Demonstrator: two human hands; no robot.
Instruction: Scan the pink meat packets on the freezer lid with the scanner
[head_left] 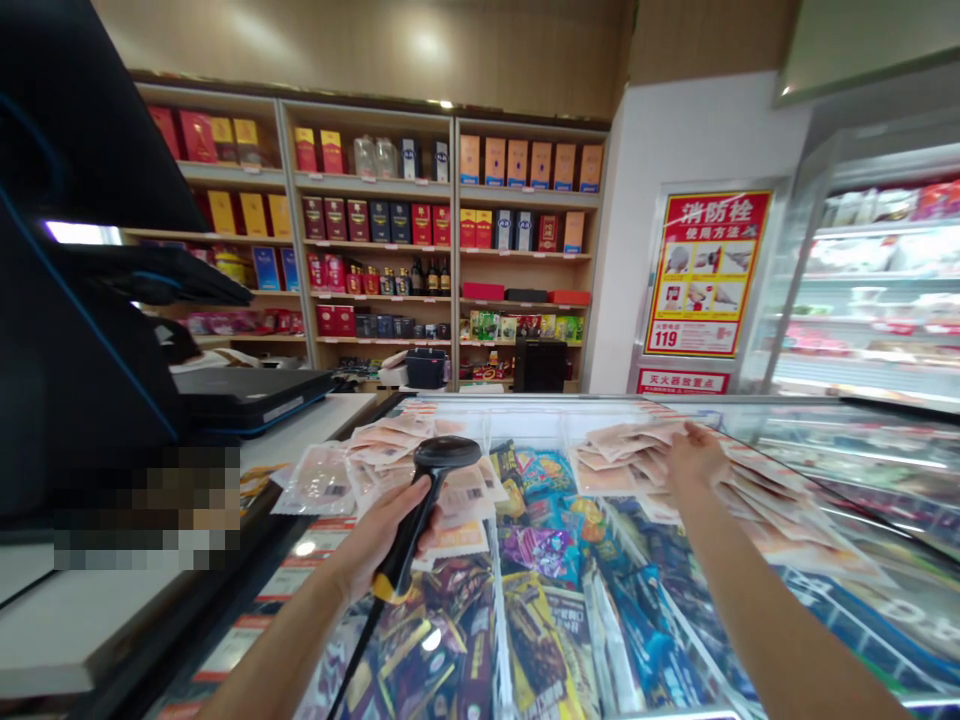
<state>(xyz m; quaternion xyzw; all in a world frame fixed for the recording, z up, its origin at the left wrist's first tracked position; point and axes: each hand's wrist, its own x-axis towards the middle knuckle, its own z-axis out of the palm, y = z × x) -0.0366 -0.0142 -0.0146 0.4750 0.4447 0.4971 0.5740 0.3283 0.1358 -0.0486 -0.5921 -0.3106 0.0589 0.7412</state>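
The left hand (379,532) reached forward, wrapped around a black scanner (412,522) above flat packets (469,495) on the glass surface (536,410). Well apart, the right hand (697,462) stretched far out, touching more packets (766,490), but I couldn't tell if it pinched one

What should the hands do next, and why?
Perhaps the right hand should bring one packet from the right pile towards the scanner. It's already at that pile, and the left hand is holding the scanner, its head over the left pile, so the two look ready to meet.
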